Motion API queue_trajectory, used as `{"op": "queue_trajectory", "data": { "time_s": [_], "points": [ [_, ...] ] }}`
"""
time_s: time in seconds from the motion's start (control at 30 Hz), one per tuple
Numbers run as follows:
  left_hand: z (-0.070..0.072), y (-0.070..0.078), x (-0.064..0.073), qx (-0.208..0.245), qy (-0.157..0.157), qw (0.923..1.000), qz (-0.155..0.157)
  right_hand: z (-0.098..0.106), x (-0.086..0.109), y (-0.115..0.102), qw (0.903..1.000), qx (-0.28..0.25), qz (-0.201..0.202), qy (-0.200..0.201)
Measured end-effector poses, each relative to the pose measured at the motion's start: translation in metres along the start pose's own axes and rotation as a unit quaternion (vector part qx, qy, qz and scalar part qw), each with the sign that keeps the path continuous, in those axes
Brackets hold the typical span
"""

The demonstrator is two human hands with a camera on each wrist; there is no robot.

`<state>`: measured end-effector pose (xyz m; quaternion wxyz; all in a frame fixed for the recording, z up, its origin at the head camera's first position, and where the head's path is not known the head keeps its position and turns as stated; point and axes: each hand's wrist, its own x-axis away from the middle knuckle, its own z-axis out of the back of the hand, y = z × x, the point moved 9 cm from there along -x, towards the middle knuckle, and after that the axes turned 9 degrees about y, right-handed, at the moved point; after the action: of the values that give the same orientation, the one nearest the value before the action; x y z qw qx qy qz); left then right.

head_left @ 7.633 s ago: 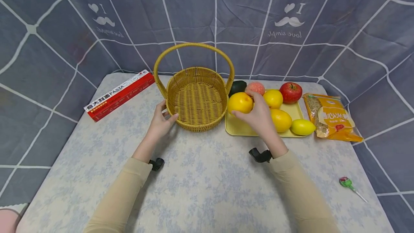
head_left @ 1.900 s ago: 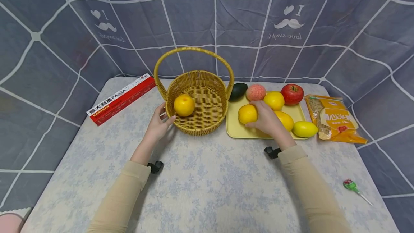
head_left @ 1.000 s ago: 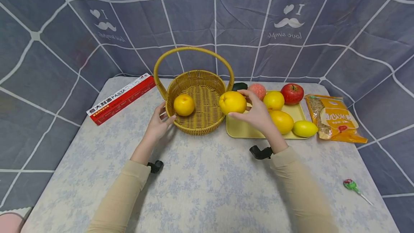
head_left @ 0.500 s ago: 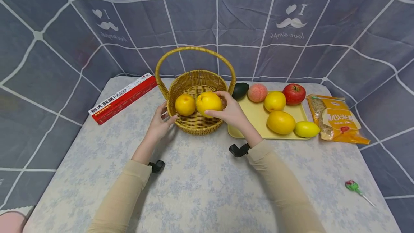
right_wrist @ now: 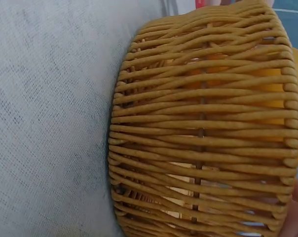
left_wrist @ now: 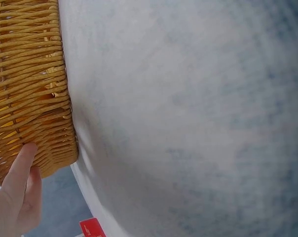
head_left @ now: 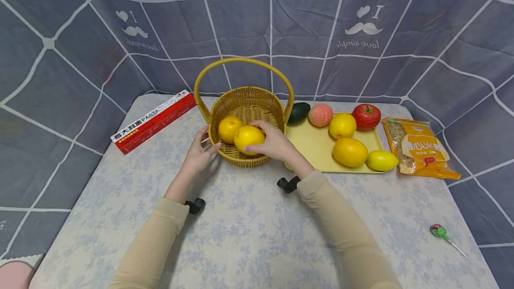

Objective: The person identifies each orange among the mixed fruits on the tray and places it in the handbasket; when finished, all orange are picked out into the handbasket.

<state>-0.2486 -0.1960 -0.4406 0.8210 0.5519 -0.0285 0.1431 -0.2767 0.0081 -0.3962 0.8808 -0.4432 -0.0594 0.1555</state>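
my right hand (head_left: 277, 142) grips a yellow fruit (head_left: 249, 139) between thumb and fingers, inside the basket (head_left: 242, 162); i take this as the placing step. my left hand (head_left: 197, 155) touches the basket's outer side, fingers relaxed, seemingly steadying it. just left of my right fingertips, an orange-yellow fruit (head_left: 229, 128) sits close against the held one. the next move, i judge, calls for a gentle release without nudging that neighbour.

Grid-print curtains (head_left: 301, 21) around a floral-patterned table (head_left: 241, 226) suggest a small makeshift booth.
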Motion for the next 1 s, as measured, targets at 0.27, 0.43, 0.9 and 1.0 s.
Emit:
{"op": "queue_trajectory", "data": {
  "time_s": [0.27,0.43,0.9,1.0],
  "points": [
    [-0.001,0.001,0.000,0.003,-0.002,1.0000,-0.005,-0.016,-0.005,-0.003,0.9981,0.058,0.011,-0.020],
    [-0.001,0.001,0.001,0.004,-0.001,1.0000,-0.003,-0.027,-0.009,-0.006,0.9965,0.077,0.017,-0.029],
    [-0.001,-0.001,0.000,0.004,0.000,1.0000,0.003,-0.046,-0.018,-0.008,0.9963,0.075,0.004,-0.041],
    [-0.001,-0.001,0.001,0.004,-0.002,1.0000,0.000,-0.046,-0.019,-0.006,0.9964,0.075,-0.006,-0.041]
  ]
}}
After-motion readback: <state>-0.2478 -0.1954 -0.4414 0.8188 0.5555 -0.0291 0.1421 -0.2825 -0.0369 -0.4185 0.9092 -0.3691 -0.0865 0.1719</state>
